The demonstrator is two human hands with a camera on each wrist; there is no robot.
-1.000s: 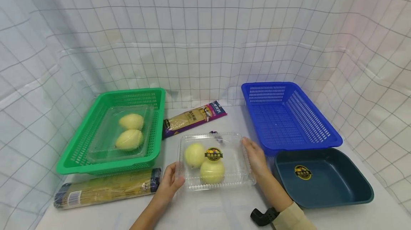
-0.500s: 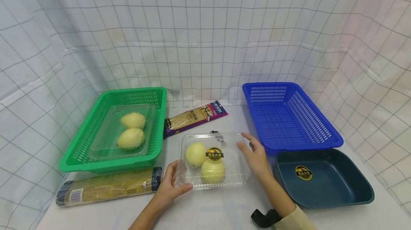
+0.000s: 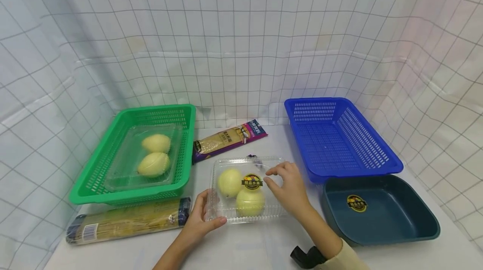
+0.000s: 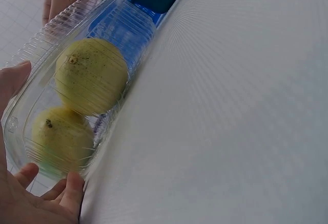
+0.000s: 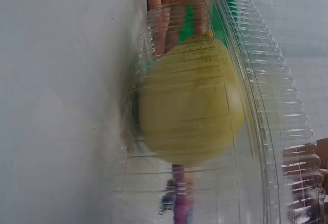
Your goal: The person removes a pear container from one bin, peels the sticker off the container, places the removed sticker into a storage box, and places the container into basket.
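Observation:
A clear plastic clamshell box point(image 3: 271, 210) holds two pale yellow, melon-like fruits point(image 3: 250, 203) at the middle front of the table. My left hand point(image 3: 196, 219) grips its left side, thumb over the near left corner, fingers along the side wall; the left wrist view shows this hand point(image 4: 38, 196) around that end. A round black-and-gold sticker point(image 3: 251, 182) lies on the lid. Over the lid's right half, my right hand point(image 3: 291, 189) has thumb and index finger parted beside the sticker, nothing between them. In the right wrist view one fruit point(image 5: 189, 101) shows through the ribbed plastic.
Left, a green basket point(image 3: 130, 198) holds another clear box point(image 3: 124, 161) with two similar fruits. A long noodle pack point(image 3: 132, 221) lies before it, a purple pasta packet point(image 3: 230, 139) behind. Right stand a blue basket point(image 3: 324, 140) and dark teal tray point(image 3: 392, 215) with a similar sticker point(image 3: 356, 203).
My right hand has let go of the box's right edge and moved left over the lid toward the sticker. My left hand keeps its grip, its thumb further over the corner.

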